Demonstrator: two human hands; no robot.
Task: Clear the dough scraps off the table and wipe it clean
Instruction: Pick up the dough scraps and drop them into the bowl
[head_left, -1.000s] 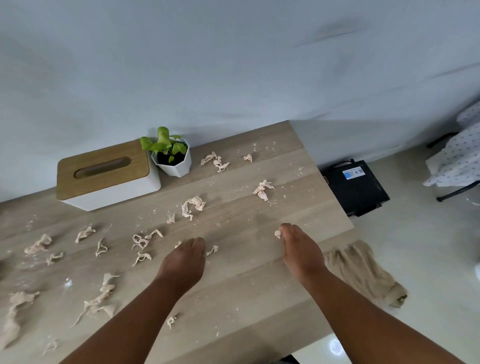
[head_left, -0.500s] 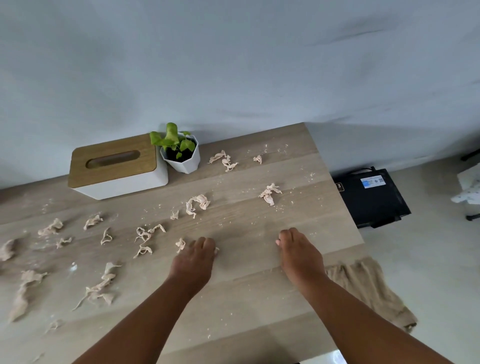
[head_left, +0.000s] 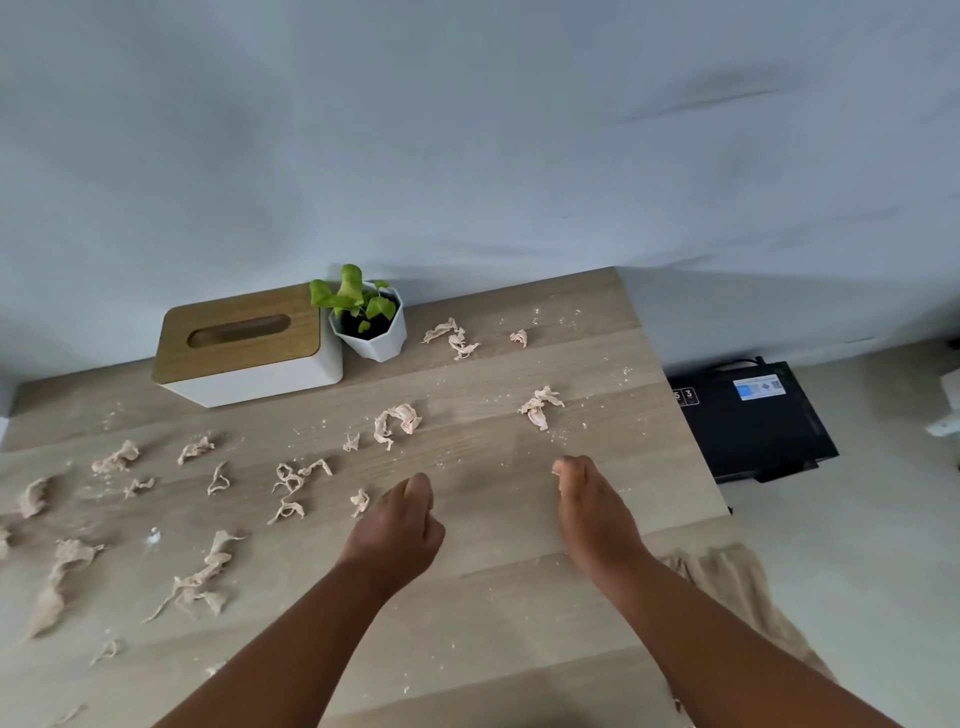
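Several pale dough scraps lie over the wooden table (head_left: 493, 623), thickest on the left half. One small scrap (head_left: 358, 501) lies just left of my left hand (head_left: 395, 535). A curled scrap (head_left: 397, 423) sits beyond it, and another scrap (head_left: 540, 408) lies past my right hand (head_left: 592, 514). Both hands hover low over the table, backs up, fingers curled under. What they grip is mostly hidden. A pale bit shows at my right fingertips. Fine crumbs dust the wood.
A white tissue box with a wooden lid (head_left: 244, 343) and a small potted plant (head_left: 371, 332) stand at the back by the wall. A beige cloth (head_left: 737, 587) hangs off the table's right edge. A black device (head_left: 748, 421) lies on the floor beyond.
The small scrap at my right fingertips and the one beside my left hand are gone from the table. Both hands' fingers have curled in. The view has shifted slightly left.
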